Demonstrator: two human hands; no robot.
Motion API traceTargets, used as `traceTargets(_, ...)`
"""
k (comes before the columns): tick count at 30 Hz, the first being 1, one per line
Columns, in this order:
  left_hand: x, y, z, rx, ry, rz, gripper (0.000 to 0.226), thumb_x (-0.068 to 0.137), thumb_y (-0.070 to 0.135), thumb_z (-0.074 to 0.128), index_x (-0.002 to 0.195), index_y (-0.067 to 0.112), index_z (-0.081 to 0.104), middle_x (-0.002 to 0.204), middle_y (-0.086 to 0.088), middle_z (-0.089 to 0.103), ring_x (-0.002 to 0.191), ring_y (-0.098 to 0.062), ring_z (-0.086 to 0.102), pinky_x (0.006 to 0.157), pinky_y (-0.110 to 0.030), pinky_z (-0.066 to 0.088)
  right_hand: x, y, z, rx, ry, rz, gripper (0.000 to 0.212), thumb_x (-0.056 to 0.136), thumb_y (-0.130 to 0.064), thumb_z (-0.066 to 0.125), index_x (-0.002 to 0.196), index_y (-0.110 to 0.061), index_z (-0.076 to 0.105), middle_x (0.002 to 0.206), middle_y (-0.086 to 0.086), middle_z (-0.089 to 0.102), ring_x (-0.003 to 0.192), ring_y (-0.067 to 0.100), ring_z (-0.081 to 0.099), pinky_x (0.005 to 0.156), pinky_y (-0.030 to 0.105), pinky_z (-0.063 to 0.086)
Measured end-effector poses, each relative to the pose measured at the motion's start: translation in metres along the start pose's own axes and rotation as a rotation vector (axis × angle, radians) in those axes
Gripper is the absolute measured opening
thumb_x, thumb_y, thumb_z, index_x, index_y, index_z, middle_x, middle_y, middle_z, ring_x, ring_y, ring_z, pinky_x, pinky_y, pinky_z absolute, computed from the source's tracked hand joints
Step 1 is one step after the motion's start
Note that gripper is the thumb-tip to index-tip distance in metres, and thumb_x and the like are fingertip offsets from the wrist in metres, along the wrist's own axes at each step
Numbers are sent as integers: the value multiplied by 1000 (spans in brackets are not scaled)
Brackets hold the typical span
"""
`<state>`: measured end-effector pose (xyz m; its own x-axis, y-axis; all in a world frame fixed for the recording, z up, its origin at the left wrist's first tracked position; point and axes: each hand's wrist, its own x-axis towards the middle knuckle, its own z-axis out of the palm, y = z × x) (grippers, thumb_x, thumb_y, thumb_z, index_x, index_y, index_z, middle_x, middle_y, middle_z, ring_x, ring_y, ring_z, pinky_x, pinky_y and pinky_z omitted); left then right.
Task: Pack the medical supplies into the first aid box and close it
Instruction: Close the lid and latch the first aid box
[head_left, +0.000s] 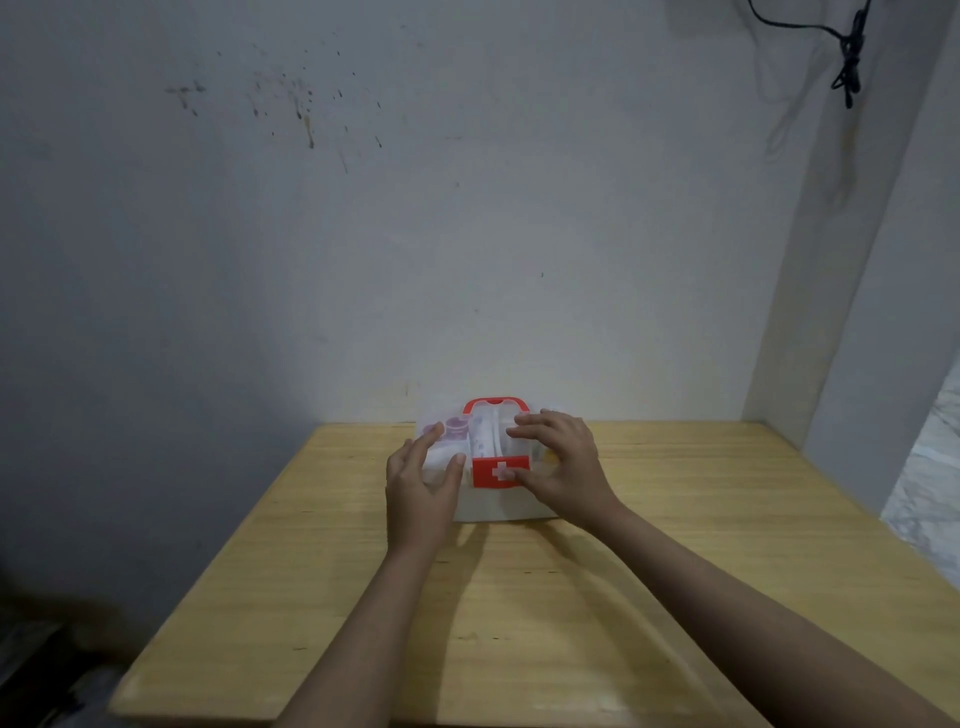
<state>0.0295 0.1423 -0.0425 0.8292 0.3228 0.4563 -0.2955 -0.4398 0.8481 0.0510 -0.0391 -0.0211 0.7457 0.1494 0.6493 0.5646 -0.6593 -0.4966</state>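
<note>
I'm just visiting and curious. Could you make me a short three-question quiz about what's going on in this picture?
1. True or false: the red latch on the first aid box bears a white cross.
2. Which hand covers the box's side nearer the dark cable on the wall? A) left hand B) right hand
3. Fill in: the box stands on a ____ table.

Key: 1 true; 2 B; 3 wooden.

first aid box (488, 504) set on desk (675, 597), near its far edge | left hand (418, 486) laid on box's left side | right hand (563, 467) on its right | latch (498, 472) between the fingers (519, 418)
</note>
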Motion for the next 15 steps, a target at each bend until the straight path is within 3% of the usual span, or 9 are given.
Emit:
traceTargets(6,1,-4,3,-94,3,-25,41,84,29,66,123,36,56,134,-6,40,124,-23,47,94,-39,52,0,5,7,-29,37,-39,46,70,-39,77,111,-20,67,121,-2,63,120,20,48,100,30,27)
traceTargets(10,5,-7,4,-97,-3,-25,40,85,30,65,123,38,55,134,-6,40,123,-24,48,92,-42,53,0,9,11,-33,63,-69,44,71,-37,77,110,-20,67,120,-2,64,119,18,48,99,29,25)
traceTargets(15,13,-10,11,-95,0,-23,41,85,30,65,125,35,56,134,-5,40,122,-22,48,91,-37,53,9,19,15,-30,50,-47,46,70,-40,77,112,-23,67,122,-4,63,120,14,45,101,30,28)
